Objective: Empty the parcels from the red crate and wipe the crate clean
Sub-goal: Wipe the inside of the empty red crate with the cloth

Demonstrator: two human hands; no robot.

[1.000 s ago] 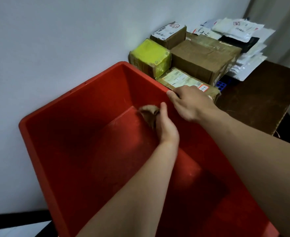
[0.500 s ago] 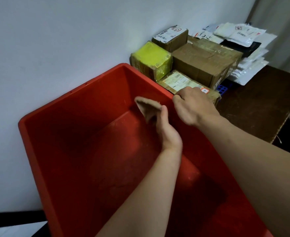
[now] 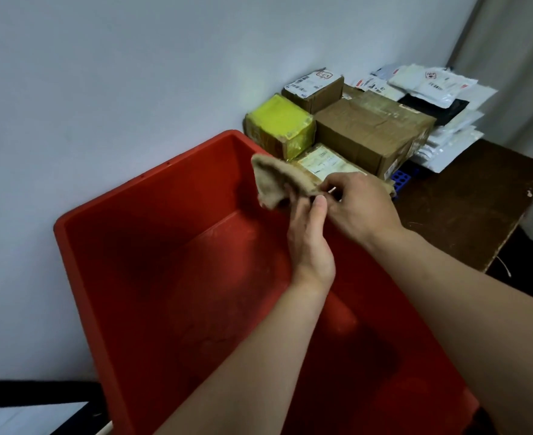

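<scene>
The red crate [image 3: 152,252] stands against the white wall with no parcels inside, its floor marked with faint smudges. A brown cloth [image 3: 277,182] hangs above the crate's far right corner. My left hand [image 3: 310,246] holds the cloth from below, and my right hand [image 3: 360,205] pinches its right end with thumb and fingers. Both hands are over the crate's right wall. The parcels are stacked beyond the crate: a yellow box [image 3: 279,128], a large brown carton [image 3: 371,133], a small labelled box [image 3: 317,87] and a flat labelled parcel [image 3: 321,160].
White and black mailer bags [image 3: 431,89] are piled at the far right on a dark brown table [image 3: 466,208]. A blue grid piece [image 3: 401,177] pokes out under the cartons. A grey curtain [image 3: 509,58] hangs at the right.
My left hand has lifted the cloth from the crate's inner corner up above the rim. My right hand has left the crate's edge and taken hold of the cloth's end.
</scene>
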